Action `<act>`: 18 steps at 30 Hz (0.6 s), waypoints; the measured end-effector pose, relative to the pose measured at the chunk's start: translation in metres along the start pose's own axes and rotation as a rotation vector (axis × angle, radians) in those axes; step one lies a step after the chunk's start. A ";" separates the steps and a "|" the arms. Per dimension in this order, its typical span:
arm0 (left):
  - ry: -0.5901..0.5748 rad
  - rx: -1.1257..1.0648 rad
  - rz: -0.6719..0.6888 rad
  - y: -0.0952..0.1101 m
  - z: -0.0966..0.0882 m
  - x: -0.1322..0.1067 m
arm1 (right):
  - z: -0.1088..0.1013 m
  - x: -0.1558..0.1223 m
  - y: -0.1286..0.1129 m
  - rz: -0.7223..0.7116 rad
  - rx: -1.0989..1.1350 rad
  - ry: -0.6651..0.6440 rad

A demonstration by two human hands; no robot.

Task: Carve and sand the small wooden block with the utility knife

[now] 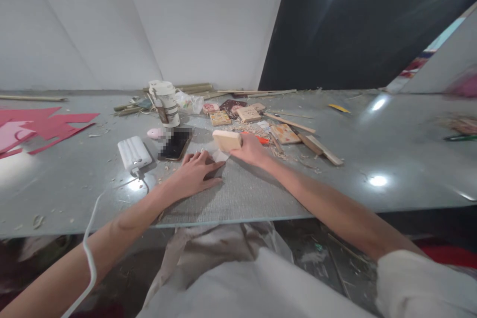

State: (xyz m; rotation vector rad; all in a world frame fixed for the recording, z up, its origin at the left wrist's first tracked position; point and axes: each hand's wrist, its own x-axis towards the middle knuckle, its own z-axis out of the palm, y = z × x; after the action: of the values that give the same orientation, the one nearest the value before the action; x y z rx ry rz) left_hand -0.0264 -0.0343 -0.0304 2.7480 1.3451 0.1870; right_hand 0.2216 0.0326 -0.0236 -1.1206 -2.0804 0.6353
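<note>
My right hand [252,150] grips a pale wooden block [228,140] with rounded corners, holding it tilted just above the table. Under the block lies a small whitish sheet [222,156], perhaps paper. My left hand [197,171] rests on the table with its fingers stretched out, the fingertips near that sheet; whether they press on it I cannot tell. An orange object [261,138] shows partly behind my right hand. A dark phone [176,145] lies just beyond my left fingers.
A white power bank [134,153] with a cable stands left. Behind are a paper cup [165,104], carved wooden blocks [249,114], shavings and thin sticks [290,122]. Red paper [48,126] lies far left, a yellow piece [339,108] at right. The glass edge [238,221] runs in front.
</note>
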 end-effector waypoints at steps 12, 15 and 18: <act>-0.010 0.086 0.022 0.006 -0.003 0.001 | -0.001 0.007 -0.004 0.045 -0.053 -0.031; 0.006 0.080 0.024 0.005 -0.002 0.001 | -0.002 0.006 -0.002 0.064 -0.081 0.000; 0.018 0.064 0.027 0.003 0.000 0.001 | -0.001 0.007 -0.004 0.086 -0.121 0.022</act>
State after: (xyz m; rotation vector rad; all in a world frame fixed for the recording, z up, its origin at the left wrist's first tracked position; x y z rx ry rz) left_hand -0.0234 -0.0353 -0.0300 2.8248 1.3418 0.1739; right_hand 0.2176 0.0368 -0.0177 -1.2854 -2.0847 0.5409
